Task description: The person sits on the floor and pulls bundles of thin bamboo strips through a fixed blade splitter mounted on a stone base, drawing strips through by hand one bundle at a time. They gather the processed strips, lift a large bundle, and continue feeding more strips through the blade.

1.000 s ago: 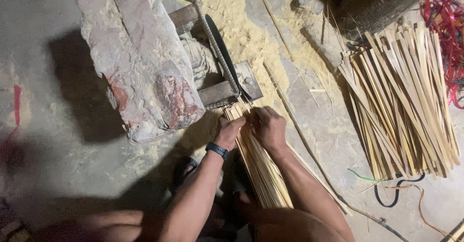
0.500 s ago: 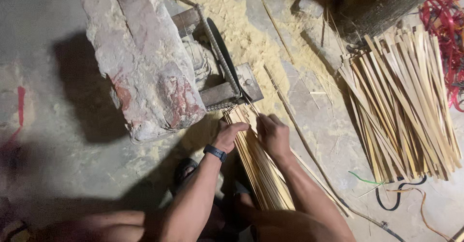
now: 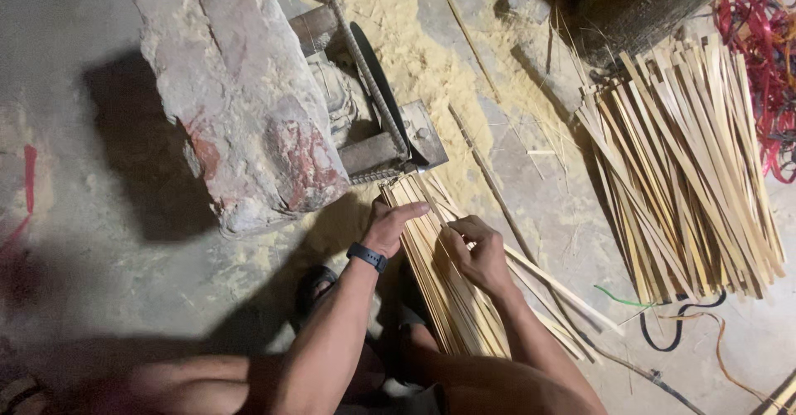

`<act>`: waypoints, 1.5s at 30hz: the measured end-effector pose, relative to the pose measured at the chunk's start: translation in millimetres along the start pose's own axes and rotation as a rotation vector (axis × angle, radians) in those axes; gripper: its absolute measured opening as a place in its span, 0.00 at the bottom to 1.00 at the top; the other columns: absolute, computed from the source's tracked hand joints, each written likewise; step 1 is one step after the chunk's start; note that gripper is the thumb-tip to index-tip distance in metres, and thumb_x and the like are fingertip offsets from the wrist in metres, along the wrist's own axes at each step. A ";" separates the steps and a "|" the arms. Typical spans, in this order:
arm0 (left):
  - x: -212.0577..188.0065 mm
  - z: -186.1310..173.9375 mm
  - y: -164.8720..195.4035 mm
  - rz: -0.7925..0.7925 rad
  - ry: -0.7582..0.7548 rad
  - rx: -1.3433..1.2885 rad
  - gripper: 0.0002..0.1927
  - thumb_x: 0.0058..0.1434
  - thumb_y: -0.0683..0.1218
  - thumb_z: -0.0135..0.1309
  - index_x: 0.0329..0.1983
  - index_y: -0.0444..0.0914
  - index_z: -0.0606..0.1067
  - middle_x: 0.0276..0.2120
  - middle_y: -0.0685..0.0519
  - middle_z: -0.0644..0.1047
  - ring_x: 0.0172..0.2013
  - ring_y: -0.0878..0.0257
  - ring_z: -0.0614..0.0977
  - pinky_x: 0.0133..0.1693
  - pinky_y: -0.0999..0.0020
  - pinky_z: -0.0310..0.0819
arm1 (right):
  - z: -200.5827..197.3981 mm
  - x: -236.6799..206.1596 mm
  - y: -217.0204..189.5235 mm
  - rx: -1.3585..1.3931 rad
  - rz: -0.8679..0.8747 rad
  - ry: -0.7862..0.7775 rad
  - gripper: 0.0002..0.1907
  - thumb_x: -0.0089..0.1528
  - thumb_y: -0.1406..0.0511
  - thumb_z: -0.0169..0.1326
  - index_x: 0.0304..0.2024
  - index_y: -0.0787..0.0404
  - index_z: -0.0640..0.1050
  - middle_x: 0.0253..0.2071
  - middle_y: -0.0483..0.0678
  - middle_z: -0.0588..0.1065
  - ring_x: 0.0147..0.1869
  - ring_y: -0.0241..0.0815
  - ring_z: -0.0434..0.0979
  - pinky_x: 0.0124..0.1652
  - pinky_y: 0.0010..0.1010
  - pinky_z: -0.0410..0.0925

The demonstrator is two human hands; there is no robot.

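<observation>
Both hands pressed the strip bundle (image 3: 444, 286) on the floor: left hand (image 3: 390, 224) flat to steady it, right hand (image 3: 477, 253) pinching one strip to separate it, near the saw (image 3: 377, 116).

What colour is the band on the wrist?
Black; the wristband on the left arm shows best in the head view.

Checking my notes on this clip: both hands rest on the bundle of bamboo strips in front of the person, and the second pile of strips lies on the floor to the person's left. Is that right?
Not quite. In the head view the left hand and right hand do rest on the bundle of bamboo strips, but the second pile of strips lies on the floor to the person's right, not left.
</observation>
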State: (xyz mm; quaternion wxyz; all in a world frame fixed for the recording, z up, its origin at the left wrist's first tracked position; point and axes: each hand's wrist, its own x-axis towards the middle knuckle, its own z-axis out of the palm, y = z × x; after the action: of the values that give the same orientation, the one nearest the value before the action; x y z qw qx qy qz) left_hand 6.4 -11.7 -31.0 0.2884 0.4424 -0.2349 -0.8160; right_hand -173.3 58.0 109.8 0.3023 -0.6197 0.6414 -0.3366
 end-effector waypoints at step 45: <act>6.2 1.3 -3.3 0.174 -0.071 -0.098 0.17 0.59 0.45 0.65 0.50 0.32 0.80 0.49 0.44 0.80 0.52 0.50 0.78 0.66 0.50 0.59 | 13.8 17.0 -2.2 -0.206 -0.071 0.100 0.04 0.63 0.70 0.58 0.34 0.65 0.80 0.24 0.57 0.74 0.21 0.52 0.74 0.25 0.41 0.67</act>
State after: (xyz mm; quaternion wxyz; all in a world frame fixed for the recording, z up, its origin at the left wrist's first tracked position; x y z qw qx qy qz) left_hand 1.8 -13.4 -36.1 0.3710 0.3766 -0.2423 -0.8135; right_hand -161.6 40.2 103.9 0.1923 -0.6524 0.6644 -0.3098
